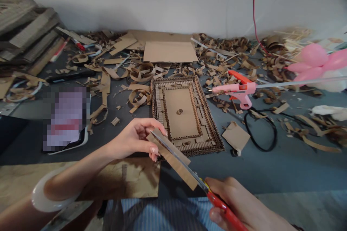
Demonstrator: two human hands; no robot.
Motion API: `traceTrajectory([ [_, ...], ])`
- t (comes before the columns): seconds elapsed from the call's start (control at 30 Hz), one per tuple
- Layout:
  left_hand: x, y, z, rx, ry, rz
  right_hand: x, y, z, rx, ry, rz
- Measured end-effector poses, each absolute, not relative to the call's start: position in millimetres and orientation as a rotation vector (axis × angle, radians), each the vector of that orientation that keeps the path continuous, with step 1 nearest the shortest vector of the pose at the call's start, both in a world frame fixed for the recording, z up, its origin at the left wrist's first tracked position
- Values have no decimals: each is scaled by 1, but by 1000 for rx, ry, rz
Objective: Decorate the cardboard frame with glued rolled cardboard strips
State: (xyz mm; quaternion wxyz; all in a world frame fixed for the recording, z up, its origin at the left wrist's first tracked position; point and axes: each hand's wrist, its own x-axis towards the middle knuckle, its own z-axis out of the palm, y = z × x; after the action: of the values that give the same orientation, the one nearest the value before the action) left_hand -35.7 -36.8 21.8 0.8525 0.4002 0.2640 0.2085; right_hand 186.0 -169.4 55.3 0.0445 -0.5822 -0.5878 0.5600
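Observation:
My left hand (pixel 143 139) pinches one end of a narrow cardboard strip (pixel 176 164) between thumb and fingers. In my right hand (pixel 233 198) is a pair of scissors (pixel 187 166) with red handles, its fingers wrapped round them. The blades lie lengthwise along the strip, pointing toward my left hand. Just beyond the strip, a rectangular cardboard frame panel (pixel 181 115) with corrugated layered borders lies flat on the dark table. A small curled piece sits at the panel's middle.
A pink glue gun (pixel 238 89) with a long glue stick lies right of the panel, its black cable (pixel 261 148) looped nearby. A phone (pixel 66 122) lies at left. Cardboard scraps (pixel 141 72) litter the back; stacked cardboard (pixel 29 36) stands back left. A cardboard square (pixel 235 135) lies right.

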Motion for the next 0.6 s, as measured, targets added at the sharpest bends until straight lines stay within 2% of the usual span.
traceTrajectory([
  [0.2,-36,-33,18,880,510,434,189,-176,48,-1853,-1788,1716],
  [0.47,-35,-32,15,961,544,542,191,-164,45,-1513,-1856,1728],
  [0.53,-34,-30,15,967,554,593,194,-168,40,-1482,-1883,1604],
  [0.6,-34,-29,14,962,568,644,202,-179,35,-1565,-1915,1306],
])
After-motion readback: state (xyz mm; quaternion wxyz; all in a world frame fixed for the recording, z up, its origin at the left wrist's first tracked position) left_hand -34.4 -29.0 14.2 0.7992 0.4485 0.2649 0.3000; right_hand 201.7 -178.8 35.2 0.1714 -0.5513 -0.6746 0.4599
